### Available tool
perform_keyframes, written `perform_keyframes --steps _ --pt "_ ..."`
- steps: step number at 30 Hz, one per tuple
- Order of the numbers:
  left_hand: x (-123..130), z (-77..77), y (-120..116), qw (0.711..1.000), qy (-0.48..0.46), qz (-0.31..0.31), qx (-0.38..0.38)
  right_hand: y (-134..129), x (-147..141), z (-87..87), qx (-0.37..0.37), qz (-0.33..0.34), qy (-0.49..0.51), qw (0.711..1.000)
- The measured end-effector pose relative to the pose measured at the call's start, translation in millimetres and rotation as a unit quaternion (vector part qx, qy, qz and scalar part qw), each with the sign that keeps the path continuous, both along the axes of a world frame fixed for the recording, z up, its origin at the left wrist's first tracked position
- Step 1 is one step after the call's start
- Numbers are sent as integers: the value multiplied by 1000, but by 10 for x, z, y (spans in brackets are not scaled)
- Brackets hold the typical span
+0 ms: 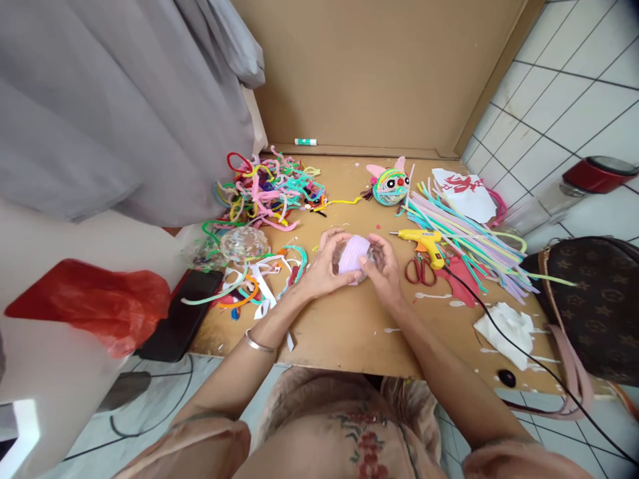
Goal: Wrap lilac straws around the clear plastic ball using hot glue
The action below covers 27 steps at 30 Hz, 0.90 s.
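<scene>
Between the left hand (324, 271) and the right hand (385, 269), above the bare front middle of the surface (329, 342), is a clear ball (355, 261). Both hands' fingers (335, 236) curl round its sides, grasping it. A lilac band (355, 249) covers its middle; clear plastic shows at either side, and no face or ears are visible on it.

Just right of the fingers lie a yellow glue gun (423, 241) and red-handled scissors (420, 271), neither in use. Beyond them sits a decorated ball (391, 189) with pink ears, eyes and a red nose, looking far more complete. Fuzzy stems (462, 236) fan out farther right. Left of the fingers, paper strips (264, 286) and a tangled pile (264, 189) crowd the work; on the right, a black cord (492, 319) crosses near the forearm.
</scene>
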State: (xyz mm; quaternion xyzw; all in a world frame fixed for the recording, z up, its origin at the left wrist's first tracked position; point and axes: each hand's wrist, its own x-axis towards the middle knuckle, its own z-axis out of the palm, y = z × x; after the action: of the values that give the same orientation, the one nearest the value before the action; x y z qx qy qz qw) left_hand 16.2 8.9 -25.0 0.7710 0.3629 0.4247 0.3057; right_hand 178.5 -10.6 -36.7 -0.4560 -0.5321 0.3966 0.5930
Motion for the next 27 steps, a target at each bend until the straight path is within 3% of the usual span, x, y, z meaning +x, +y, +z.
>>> perform_keyframes --steps 6,13,21,27 --pt "-40 30 20 999 31 -1 -21 74 43 -40 -16 -53 29 998" --pt "-46 46 -10 999 34 12 -13 84 104 -23 1 -168 -45 985" --pt "-9 14 -24 1000 25 -4 18 28 69 24 -10 -123 -127 984" --pt "-3 -4 -26 1000 18 9 17 28 64 3 12 -97 -125 987"
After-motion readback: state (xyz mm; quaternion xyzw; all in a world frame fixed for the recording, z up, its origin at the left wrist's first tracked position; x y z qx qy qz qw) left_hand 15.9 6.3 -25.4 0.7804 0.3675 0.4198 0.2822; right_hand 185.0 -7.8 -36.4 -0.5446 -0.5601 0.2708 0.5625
